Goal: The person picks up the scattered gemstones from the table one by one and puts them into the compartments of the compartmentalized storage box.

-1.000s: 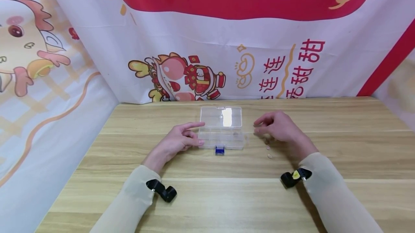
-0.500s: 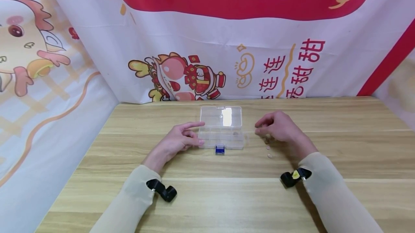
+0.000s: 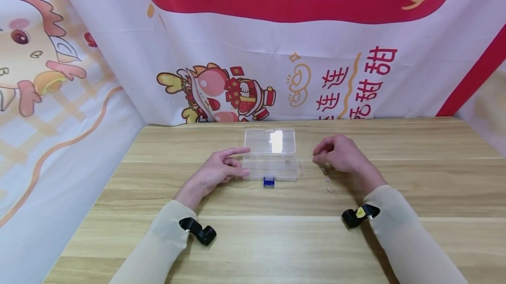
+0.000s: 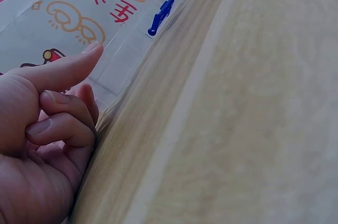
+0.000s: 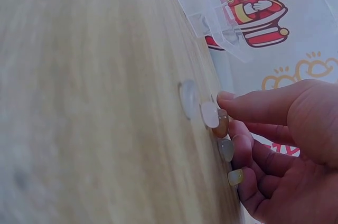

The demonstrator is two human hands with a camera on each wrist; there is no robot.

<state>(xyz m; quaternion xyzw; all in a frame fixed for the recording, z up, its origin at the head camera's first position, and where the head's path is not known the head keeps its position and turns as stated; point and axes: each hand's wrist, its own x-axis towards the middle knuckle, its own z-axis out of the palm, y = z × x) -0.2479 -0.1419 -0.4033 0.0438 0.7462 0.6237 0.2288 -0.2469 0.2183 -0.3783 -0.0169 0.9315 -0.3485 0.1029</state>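
**Inspector:** Left side first. What do your feeds show?

**Operator:** Watching remotely, I record a clear plastic box point(image 3: 284, 179) on the table point(image 3: 237, 249), its lid point(image 3: 258, 140) folded back toward the printed cloth point(image 3: 237, 38) and its blue latch point(image 3: 269, 181) facing the person. The left hand point(image 3: 217, 170) is at the box's left end, forefinger and thumb extended with their tips at its edge, the other fingers bent. I class this hand as released.

**Inspector:** And the box's contents?

**Operator:** I note a small mark in a rear compartment on the right, too faint to identify.

**Inspector:** Right side?

**Operator:** The right hand point(image 3: 337, 154) is down near the table, to the right of the box and apart from it. Thumb and forefinger tips are close together; whether they grasp anything I cannot tell. My right wrist feed shows five small items beside the fingers: a clear piece point(image 5: 188, 99), a pinkish-white piece point(image 5: 209, 114), a brown piece point(image 5: 222, 123), a grey-green piece point(image 5: 226, 150) and a yellow-edged piece point(image 5: 235, 176). The brown one sits just under the thumb tip, partly behind the pinkish-white one.
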